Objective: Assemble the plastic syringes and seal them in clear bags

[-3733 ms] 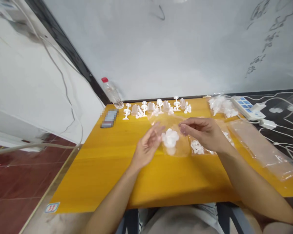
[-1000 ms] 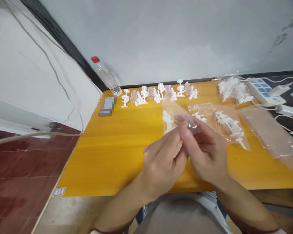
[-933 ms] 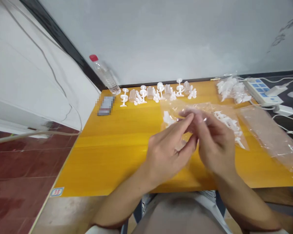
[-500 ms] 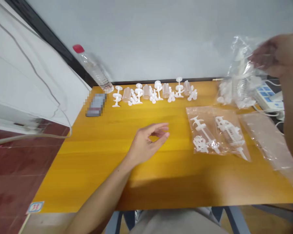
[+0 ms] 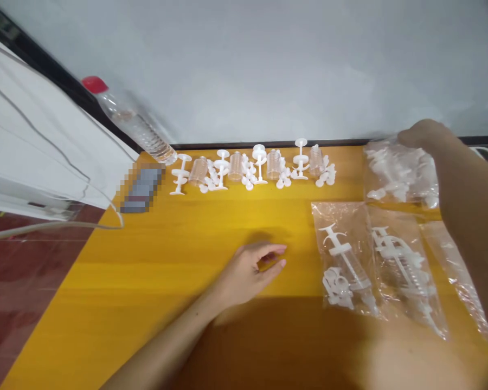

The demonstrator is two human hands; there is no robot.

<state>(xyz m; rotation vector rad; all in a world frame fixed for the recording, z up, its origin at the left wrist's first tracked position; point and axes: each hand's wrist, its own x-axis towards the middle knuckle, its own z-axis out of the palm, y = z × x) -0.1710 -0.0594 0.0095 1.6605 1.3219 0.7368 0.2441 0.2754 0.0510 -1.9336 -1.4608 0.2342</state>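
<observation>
My left hand (image 5: 248,273) hovers over the middle of the wooden table, thumb and fingers apart, holding nothing. At the back right, my right hand (image 5: 425,135) is at the top edge of a clear plastic bag (image 5: 398,173) of white plastic parts and appears to grip it; its fingertips are mostly hidden. Nearer to me lie two flat clear bags: one with a white plunger and rings (image 5: 341,265), the other with a syringe-like set (image 5: 402,260). Along the back edge stand several white plungers (image 5: 259,162), clear ribbed cylinders (image 5: 273,164) and small white pieces (image 5: 283,176).
A water bottle with a red cap (image 5: 132,124) leans against the grey panel (image 5: 268,65) at the back left. A blurred-out phone-like object (image 5: 142,187) lies in front of it. Another clear plastic bag (image 5: 459,271) lies at the right, partly under my right forearm. Cables hang at the left.
My right hand has lowered the bag of white parts onto the back right of the table. My left hand stays open over the table. The camera view has shifted.
</observation>
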